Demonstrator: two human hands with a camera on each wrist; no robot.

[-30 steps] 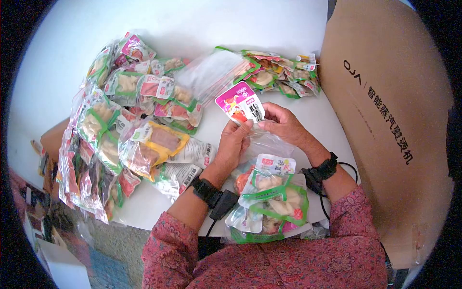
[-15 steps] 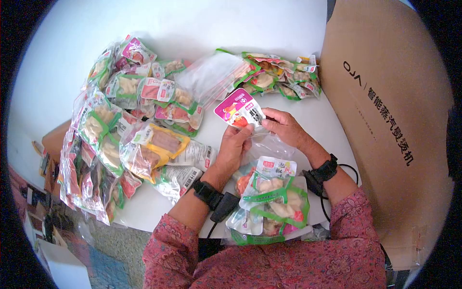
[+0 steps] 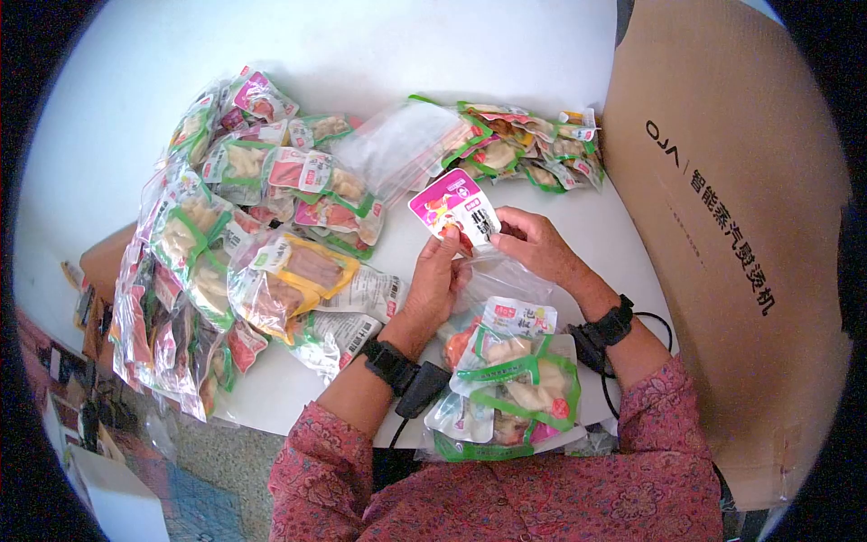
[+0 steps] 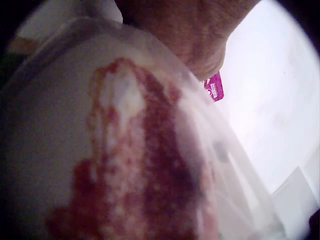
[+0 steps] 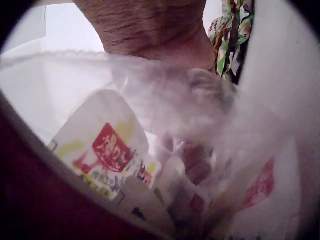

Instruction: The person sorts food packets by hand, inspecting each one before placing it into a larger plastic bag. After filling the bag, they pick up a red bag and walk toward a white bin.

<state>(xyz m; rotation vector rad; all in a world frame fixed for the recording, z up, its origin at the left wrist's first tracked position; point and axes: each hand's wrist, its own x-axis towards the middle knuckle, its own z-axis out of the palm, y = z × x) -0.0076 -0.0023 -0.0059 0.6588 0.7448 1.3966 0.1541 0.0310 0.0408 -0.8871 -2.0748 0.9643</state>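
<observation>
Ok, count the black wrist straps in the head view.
2: the left strap on the wrist behind the left hand, the right strap on the wrist behind the right hand. Both are in plain view; no third shows.

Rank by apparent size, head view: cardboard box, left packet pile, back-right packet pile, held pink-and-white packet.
Largest first:
Cardboard box
Left packet pile
Back-right packet pile
Pink-and-white packet

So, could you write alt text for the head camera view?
A person's left hand and right hand hold a magenta-and-white food packet over a white table. Sealed food pouches lie nearby; a cardboard box stands at right.
</observation>
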